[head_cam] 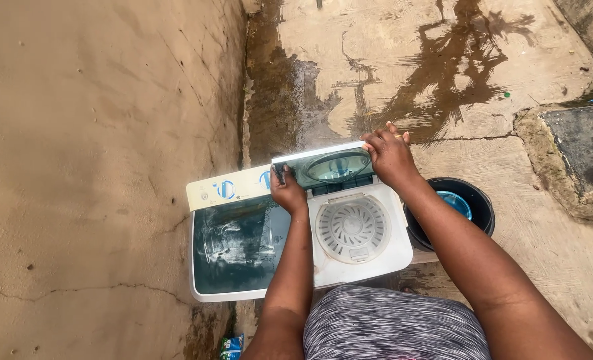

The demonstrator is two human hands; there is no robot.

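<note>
Here I am standing over a twin-tub washing machine [256, 267] that is sitting on the concrete floor [510, 187] against a tan wall [96, 133]. My left hand [288, 193] is curling its fingers around the left edge of the small tinted spin-tub lid [333, 167], and my right hand [388, 155] is gripping the lid's right corner with fingers wrapped over the top edge. The lid is standing raised, tilted up toward the control panel [226, 190] with its blue dials. Under it the white perforated inner cover [352, 228] of the spinner is lying exposed. The bigger dark lid [233, 243] of the wash tub is lying flat and shut to the left. A black bucket [473, 200] is sitting just beside the machine on the right, near wet patches on the floor.
</note>
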